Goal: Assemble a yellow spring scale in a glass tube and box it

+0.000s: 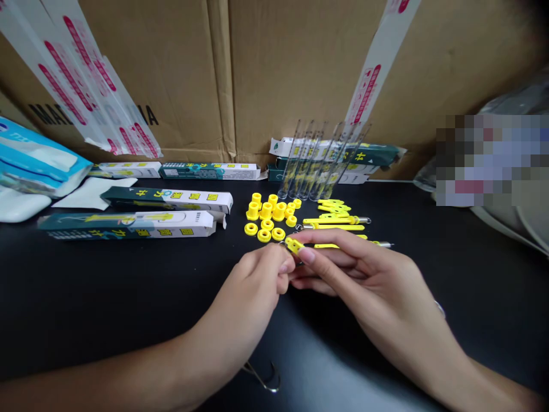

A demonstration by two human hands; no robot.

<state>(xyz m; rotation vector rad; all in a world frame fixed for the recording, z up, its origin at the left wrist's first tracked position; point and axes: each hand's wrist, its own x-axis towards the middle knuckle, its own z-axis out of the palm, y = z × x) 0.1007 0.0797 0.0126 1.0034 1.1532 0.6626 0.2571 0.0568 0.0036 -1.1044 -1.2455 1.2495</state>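
My right hand (364, 269) pinches a small flat yellow plastic piece (294, 246) with holes in it, between thumb and index finger. Closed beside it, my left hand (266, 266) grips at a small metal wire loop (282, 244) by the yellow piece's end; its fingers hide most of the wire. Below my left wrist a curved metal hook (268, 384) shows, its other end hidden by the arm. Just beyond my hands are yellow plastic caps (266, 212). Yellow strips with springs (334, 223) lie behind my right fingers, with small flat yellow pieces (334, 207) farther back.
Several clear tubes (306, 166) stand upright before printed boxes (381, 157). More boxes (128, 225) lie at left, near a blue tissue pack (38, 154). Large cardboard boxes (300, 68) form the back. Plastic-wrapped items (510, 206) are at right, partly pixelated, on the black table (128, 297).
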